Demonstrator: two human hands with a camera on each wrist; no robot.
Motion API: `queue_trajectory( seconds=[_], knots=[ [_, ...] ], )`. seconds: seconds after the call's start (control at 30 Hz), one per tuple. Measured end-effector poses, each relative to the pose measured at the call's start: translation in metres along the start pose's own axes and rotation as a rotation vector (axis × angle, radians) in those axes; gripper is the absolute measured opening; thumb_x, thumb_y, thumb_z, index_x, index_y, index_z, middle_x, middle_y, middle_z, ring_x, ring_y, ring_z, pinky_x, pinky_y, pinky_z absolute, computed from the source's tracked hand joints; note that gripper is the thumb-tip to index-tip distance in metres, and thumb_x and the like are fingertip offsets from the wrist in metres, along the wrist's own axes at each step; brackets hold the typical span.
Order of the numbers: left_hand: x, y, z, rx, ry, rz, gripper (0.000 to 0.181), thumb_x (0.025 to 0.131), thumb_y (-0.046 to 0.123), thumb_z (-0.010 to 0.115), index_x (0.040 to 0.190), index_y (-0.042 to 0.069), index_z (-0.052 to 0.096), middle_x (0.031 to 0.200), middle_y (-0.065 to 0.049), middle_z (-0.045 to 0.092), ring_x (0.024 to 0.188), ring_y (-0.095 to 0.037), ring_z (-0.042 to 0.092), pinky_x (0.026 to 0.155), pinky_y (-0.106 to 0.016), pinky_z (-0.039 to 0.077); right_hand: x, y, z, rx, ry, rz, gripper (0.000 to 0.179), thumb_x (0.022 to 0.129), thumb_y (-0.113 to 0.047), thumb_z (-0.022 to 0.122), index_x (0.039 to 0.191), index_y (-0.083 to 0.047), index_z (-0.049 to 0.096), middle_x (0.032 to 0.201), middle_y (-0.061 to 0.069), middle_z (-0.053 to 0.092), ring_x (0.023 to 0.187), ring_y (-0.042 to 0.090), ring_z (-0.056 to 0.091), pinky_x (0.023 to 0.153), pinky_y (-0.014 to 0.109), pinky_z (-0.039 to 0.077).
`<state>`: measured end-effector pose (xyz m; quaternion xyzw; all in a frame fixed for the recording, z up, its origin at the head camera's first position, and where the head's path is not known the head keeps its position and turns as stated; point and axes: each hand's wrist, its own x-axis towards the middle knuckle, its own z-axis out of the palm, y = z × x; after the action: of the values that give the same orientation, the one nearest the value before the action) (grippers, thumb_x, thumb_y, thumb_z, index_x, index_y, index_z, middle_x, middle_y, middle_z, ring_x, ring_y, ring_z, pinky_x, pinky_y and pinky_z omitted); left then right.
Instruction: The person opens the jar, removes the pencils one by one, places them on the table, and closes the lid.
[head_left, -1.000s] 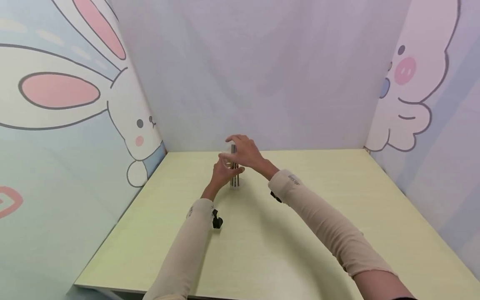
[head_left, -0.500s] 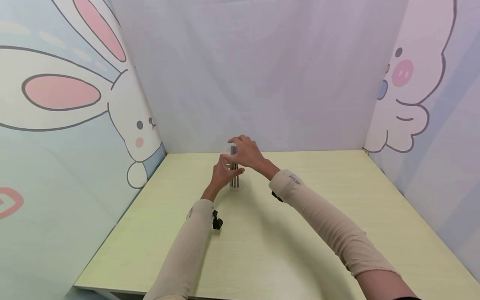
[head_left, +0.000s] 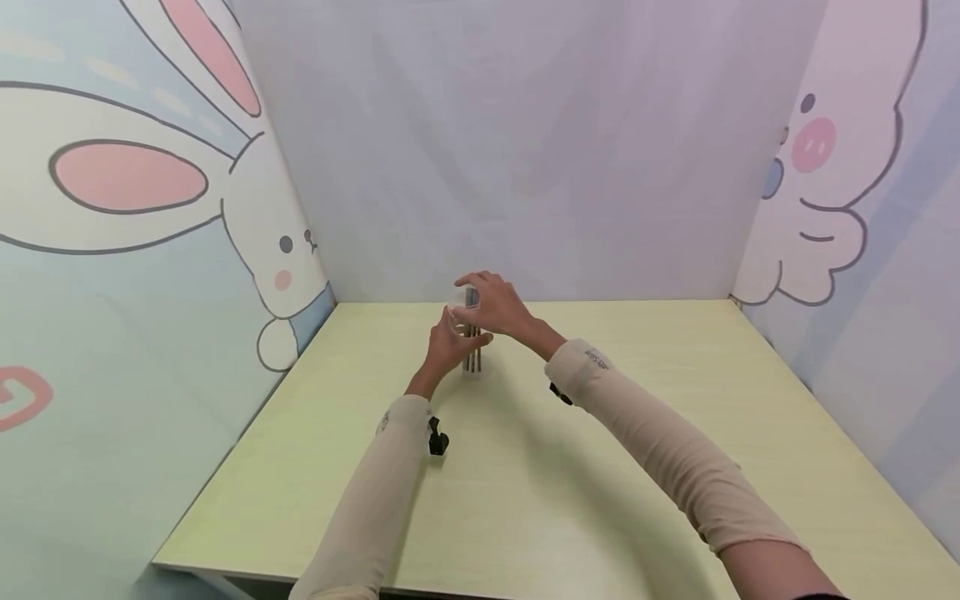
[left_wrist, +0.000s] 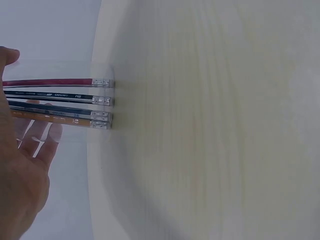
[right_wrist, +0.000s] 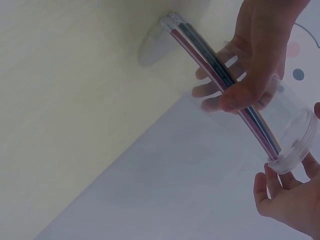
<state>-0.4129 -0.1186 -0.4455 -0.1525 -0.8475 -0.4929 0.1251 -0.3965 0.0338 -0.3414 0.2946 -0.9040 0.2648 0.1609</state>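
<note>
A clear plastic jar (right_wrist: 295, 112) stands upright near the back of the table, with several pencils (left_wrist: 60, 95) inside. Red, dark and orange pencils show, their eraser ends at the base. My left hand (head_left: 448, 342) grips the jar's middle, thumb on the near side and fingers behind it. Around the top, my right hand (head_left: 495, 304) holds the clear lid (right_wrist: 297, 147) between thumb and curled fingers. In the right wrist view both hands are on the jar, the left hand (right_wrist: 265, 55) lower on its body than the right hand (right_wrist: 295, 202).
The pale yellow table (head_left: 637, 433) ends at a plain lilac backdrop (head_left: 600, 150). Cartoon-printed panels stand to the left (head_left: 150, 333) and right (head_left: 892, 333). A small black device (head_left: 437, 437) sits at the left wrist.
</note>
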Motion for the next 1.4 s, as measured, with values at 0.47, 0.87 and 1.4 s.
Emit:
queue_trajectory(
  seconds=[0.47,0.87,1.4],
  knots=[
    [-0.002,0.0,0.003,-0.025,0.019,-0.015,0.096,0.067,0.06,0.079,0.141,0.02,0.033,0.134,-0.011,0.054,0.112,-0.031,0.061,0.082,-0.043,0.055,-0.005,0.006,0.0,0.084,-0.019,-0.055,0.052,0.088,-0.038,0.068,0.132,-0.014,0.054,0.138,0.006,0.049,0.127,0.023,0.045,0.101,0.044,0.042],
    [-0.003,0.001,0.0,0.013,0.018,-0.004,0.098,0.069,0.062,0.076,0.142,0.017,0.032,0.132,-0.012,0.054,0.111,-0.029,0.062,0.084,-0.044,0.054,0.0,-0.003,-0.009,0.117,-0.057,-0.039,0.054,0.09,-0.034,0.067,0.137,-0.016,0.049,0.142,0.005,0.045,0.126,0.022,0.046,0.098,0.042,0.044],
    [-0.004,0.002,-0.001,-0.003,0.022,-0.059,0.091,0.068,0.059,0.078,0.139,0.021,0.035,0.124,-0.007,0.057,0.11,-0.028,0.06,0.083,-0.046,0.053,0.001,0.012,-0.024,0.077,-0.008,-0.073,0.054,0.095,-0.03,0.059,0.143,-0.011,0.044,0.15,0.011,0.034,0.139,0.027,0.03,0.108,0.05,0.033]
  ],
)
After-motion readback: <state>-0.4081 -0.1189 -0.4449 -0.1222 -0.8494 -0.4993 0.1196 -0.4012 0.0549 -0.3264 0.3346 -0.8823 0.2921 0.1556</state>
